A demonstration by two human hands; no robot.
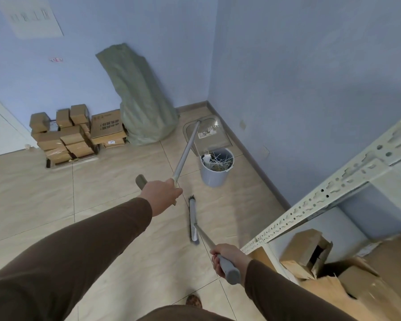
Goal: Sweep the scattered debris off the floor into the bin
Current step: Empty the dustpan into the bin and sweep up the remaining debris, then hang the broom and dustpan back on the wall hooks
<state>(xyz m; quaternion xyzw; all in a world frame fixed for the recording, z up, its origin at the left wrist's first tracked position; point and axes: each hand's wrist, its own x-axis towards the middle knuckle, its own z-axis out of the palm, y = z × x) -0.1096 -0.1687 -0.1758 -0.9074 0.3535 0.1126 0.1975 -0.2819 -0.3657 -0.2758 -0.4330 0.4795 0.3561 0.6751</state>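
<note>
My left hand (163,193) grips the long handle of a dustpan (208,133), whose clear pan is raised and tipped over the bin near the room's corner. The small grey bin (215,174) stands on the tile floor and holds white sticks and other debris. My right hand (227,258) holds the grey grip of a broom handle. The broom's head (193,220) rests on the tiles between me and the bin. No loose debris shows on the floor around the broom.
A green sack (139,100) leans against the back wall. Stacked cardboard boxes (77,133) sit left of it. A pale metal shelf frame (333,191) stands at the right with torn cartons (329,269) beneath. Blue walls meet just behind the bin.
</note>
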